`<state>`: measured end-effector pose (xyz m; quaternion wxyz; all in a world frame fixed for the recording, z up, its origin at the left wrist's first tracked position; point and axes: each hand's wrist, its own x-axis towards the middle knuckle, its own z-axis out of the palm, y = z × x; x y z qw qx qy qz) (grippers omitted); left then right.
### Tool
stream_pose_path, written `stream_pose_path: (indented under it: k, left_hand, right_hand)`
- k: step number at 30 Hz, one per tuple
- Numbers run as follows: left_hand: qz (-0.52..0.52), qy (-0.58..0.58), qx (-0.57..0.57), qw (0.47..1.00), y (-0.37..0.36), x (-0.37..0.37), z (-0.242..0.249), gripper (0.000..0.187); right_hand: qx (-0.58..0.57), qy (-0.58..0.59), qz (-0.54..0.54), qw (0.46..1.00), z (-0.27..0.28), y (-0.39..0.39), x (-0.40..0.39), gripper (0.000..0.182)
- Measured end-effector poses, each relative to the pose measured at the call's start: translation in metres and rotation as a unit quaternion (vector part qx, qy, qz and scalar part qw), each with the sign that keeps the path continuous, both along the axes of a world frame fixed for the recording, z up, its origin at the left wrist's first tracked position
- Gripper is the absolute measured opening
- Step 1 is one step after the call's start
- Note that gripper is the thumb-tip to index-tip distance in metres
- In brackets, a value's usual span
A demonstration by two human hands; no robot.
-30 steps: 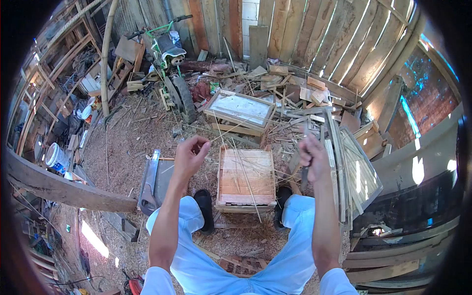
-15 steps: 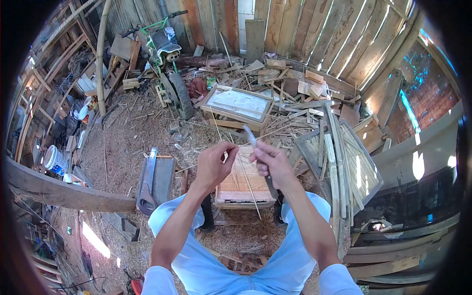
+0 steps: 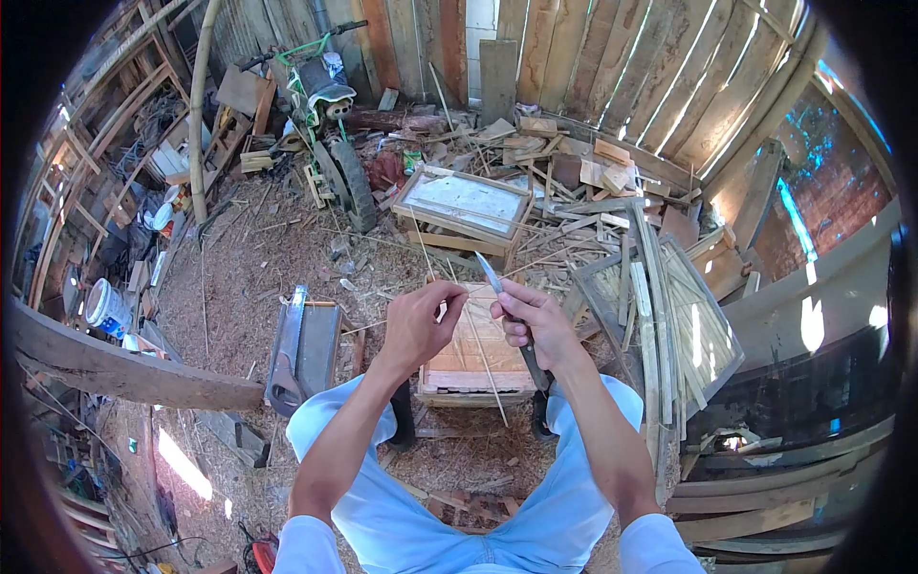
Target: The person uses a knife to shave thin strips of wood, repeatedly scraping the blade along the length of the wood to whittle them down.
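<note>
Steel shows in the slim, pointed blade of the dark-handled knife (image 3: 490,275), which we hold in our right hand (image 3: 538,327), fingers wrapped around it, with the tip pointing up and away from us and the handle's butt hanging below the fist. Our left hand (image 3: 421,323) has its thumb and forefinger pressed together, pinching what looks like a thin, pale strip (image 3: 474,288) of wood or bamboo just beside the blade; its ends are too fine to trace. Both hands are close together above the square, pale-planked wooden box (image 3: 473,359) between our knees, where another long, narrow strip (image 3: 486,362) lies slantwise over the planks. We judge the strip to be almost weightless and springy along its length, dry rather than slippery, and liable to split or snap if bent sharply; its edges could leave splinters. A light fingertip pinch near the part being worked should steady it better than a hold at a far end, where it would whip. The knife looks light and rigid, best taken low on the handle, with our left fingertips well out of the sharp edge's path.
</note>
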<state>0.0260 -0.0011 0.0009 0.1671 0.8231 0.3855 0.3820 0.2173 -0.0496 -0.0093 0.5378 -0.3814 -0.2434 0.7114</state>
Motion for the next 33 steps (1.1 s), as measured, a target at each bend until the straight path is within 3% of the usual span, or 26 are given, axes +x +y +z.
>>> stream_pose_path:
  k: [8, 12, 15, 19, 24, 27, 33]
  left_hand:
    - [0.011, -0.009, -0.036, 0.999, -0.001, 0.001, 0.000, 0.007]
    - [0.018, -0.017, -0.038, 0.999, -0.002, -0.004, 0.002, 0.008]
    - [0.017, -0.012, -0.042, 0.999, -0.002, -0.004, 0.001, 0.008]
    - [0.008, -0.030, -0.028, 0.999, -0.001, -0.001, -0.003, 0.008]
    - [0.003, -0.026, -0.022, 0.999, 0.003, -0.011, 0.000, 0.007]
    - [-0.003, -0.021, -0.033, 0.999, 0.004, -0.010, -0.002, 0.007]
    - [-0.005, -0.030, -0.019, 0.999, -0.001, 0.001, -0.005, 0.006]
  right_hand:
    - [0.036, -0.106, 0.034, 0.993, -0.001, -0.005, -0.018, 0.032]
    - [0.016, -0.037, -0.068, 0.997, 0.000, 0.006, 0.012, 0.033]
    - [0.014, -0.030, -0.081, 0.996, -0.002, 0.002, 0.017, 0.032]
    - [0.023, -0.039, -0.003, 0.999, -0.007, -0.003, -0.003, 0.031]
    - [0.028, 0.015, -0.107, 0.994, -0.002, 0.006, 0.034, 0.031]
    - [0.017, -0.011, -0.117, 0.993, 0.001, 0.001, 0.037, 0.032]
    - [-0.001, -0.080, -0.024, 0.997, -0.001, -0.007, -0.008, 0.032]
